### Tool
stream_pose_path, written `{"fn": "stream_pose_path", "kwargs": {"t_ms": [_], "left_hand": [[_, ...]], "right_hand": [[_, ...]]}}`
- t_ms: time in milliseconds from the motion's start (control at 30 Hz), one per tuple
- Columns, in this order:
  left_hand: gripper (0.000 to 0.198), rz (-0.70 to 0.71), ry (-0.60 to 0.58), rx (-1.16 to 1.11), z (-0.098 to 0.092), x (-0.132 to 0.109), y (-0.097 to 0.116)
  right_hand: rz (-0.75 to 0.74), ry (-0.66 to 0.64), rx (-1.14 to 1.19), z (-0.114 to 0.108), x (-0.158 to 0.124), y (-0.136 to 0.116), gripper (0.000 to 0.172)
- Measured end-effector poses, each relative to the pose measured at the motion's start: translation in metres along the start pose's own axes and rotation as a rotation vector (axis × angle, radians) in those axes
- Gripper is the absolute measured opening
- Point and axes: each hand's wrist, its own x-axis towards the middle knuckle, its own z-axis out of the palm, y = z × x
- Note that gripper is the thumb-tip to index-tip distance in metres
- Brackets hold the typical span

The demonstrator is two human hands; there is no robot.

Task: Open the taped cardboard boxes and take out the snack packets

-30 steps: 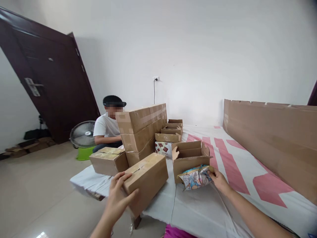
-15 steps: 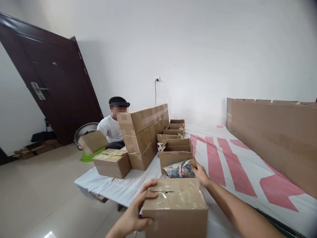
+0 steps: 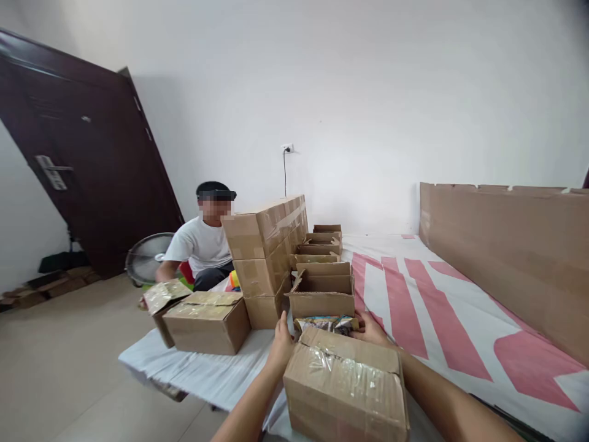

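Observation:
A taped cardboard box (image 3: 345, 380) stands closest to me, between my forearms. Behind it a crumpled, colourfully printed plastic bag (image 3: 329, 323) shows, its lower part hidden by that box. My left hand (image 3: 282, 341) is at the left of the bag, fingers stretched forward, holding nothing I can see. On the other side my right hand (image 3: 369, 333) has its fingers curled at the bag's right end, on a cardboard edge of the box around it; the fingertips are partly hidden. An open cardboard box (image 3: 322, 302) stands just beyond the bag.
Several more open boxes (image 3: 319, 248) line up toward the wall. Left of them rises a stack of taped boxes (image 3: 264, 264). A co-worker (image 3: 200, 245) sits at the left, holding a taped box (image 3: 166, 298) against another box (image 3: 202, 322). A long cardboard panel (image 3: 501, 245) borders the right.
My left hand has left the nearest box and moved forward beside the bag. That box now sits turned and nearer. The co-worker has brought a box to the table edge.

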Motion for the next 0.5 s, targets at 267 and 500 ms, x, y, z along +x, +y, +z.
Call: {"fn": "stream_pose_path", "kwargs": {"t_ms": [267, 500], "left_hand": [[0.105, -0.018, 0.015, 0.02, 0.024, 0.056, -0.008], [0.102, 0.015, -0.008, -0.061, 0.042, 0.104, -0.02]], "right_hand": [[0.054, 0.04, 0.13, 0.008, 0.024, 0.01, 0.052], [0.102, 0.069, 0.205, 0.012, 0.06, 0.035, 0.066]]}}
